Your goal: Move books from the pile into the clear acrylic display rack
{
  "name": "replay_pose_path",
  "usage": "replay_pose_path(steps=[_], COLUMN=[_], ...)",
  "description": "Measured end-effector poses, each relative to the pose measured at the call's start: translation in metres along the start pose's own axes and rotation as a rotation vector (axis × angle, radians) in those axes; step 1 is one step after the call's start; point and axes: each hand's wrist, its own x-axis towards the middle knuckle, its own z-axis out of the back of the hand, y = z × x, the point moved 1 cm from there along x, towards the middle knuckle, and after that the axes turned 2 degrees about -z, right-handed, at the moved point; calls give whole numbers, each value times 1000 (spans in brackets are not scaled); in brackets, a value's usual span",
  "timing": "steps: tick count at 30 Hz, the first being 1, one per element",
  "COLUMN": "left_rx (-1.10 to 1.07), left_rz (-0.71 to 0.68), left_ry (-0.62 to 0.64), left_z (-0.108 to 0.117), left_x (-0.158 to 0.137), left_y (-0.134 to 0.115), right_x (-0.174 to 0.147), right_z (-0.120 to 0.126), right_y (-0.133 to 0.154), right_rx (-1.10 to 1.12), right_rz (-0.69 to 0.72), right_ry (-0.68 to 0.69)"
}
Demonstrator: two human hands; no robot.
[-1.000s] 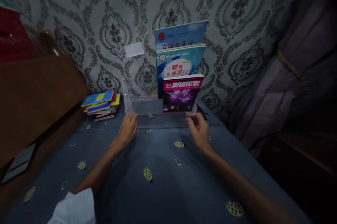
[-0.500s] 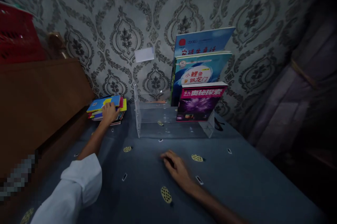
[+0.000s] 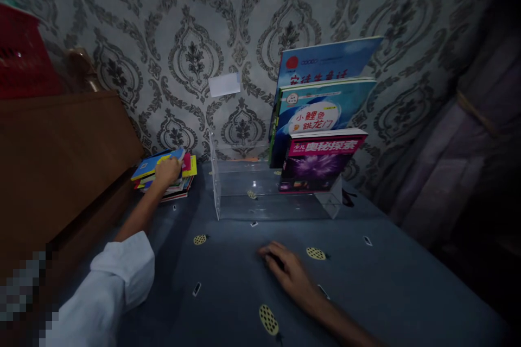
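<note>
At the left, my left hand [image 3: 167, 171] is closed over the near edge of a blue and yellow book [image 3: 148, 164], the top one of a pile of books [image 3: 179, 193]. The book tilts a little, its far right edge raised; my fingertips are partly hidden. My right hand [image 3: 285, 268] is low over the tablecloth, loosely curled with the thumb apart and nothing in it. Ahead stands a clear stepped rack [image 3: 260, 208]. On its right side lean a purple and pink book [image 3: 319, 165], a teal book [image 3: 350, 100] and a taller blue book [image 3: 345, 59].
A brown wooden panel [image 3: 61, 157] rises along the left, with a red basket [image 3: 24, 54] above it. A white card [image 3: 224, 85] is at the rack's upper left. Patterned wallpaper backs the table, and a tied curtain [image 3: 451, 146] hangs at the right. A dark object [image 3: 348, 198] lies beside the rack.
The blue and yellow book has tilted up slightly under my left hand. My view has shifted a little, and my right hand appears slightly lower and further right.
</note>
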Motion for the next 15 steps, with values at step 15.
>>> replay_pose_path(steps=[15], left_rx=[-110], left_rz=[-246], left_ry=[-72], left_z=[23], left_x=[-56], left_y=[42], right_x=[-1], right_z=[-2], right_y=[-7], right_rx=[-38], right_rz=[15], right_ry=[38])
